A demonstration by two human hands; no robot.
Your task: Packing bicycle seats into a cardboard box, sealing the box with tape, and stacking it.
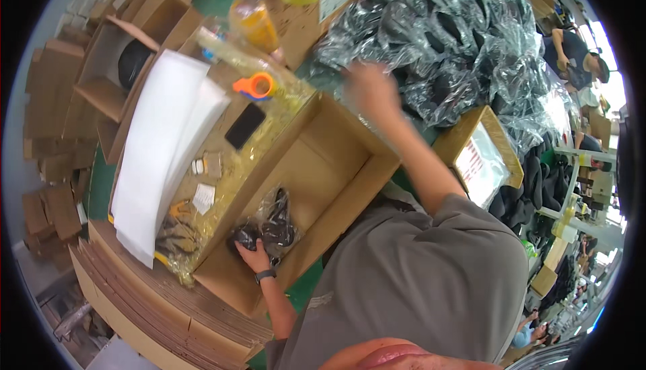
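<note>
Right now the left hand (254, 255) presses a bagged black item (268, 225) against the floor of an open carton (316, 168), near the carton's near-left corner. Its fingers curl over the bag's lower end, though how firmly they grip cannot be told. The right hand (369, 87) is stretched far forward to the edge of the pile (457, 47) of clear-bagged black goods. It is blurred, so whether it is open or closed on a bag cannot be told. The hands are well apart, with most of the carton between them.

Several risks follow, as I judge it. The plastic is slick and crinkled, so a bag taken by one loose fold could slide out of the fingers and fall short of the carton. The pile is heaped and tangled, and tugging one bag free could drag its neighbours off the edge toward the tray (481, 158) of printed sheets beside the carton. With the arm reaching across the far flap, a sleeve or wrist could catch that flap and shift the carton. The head is turned toward the carton, so the far hand works at the rim of the view, where a wrong pick is easy. An orange tape dispenser (254, 86) and a dark phone (244, 125) lie left of the carton, close enough to be knocked.
</note>
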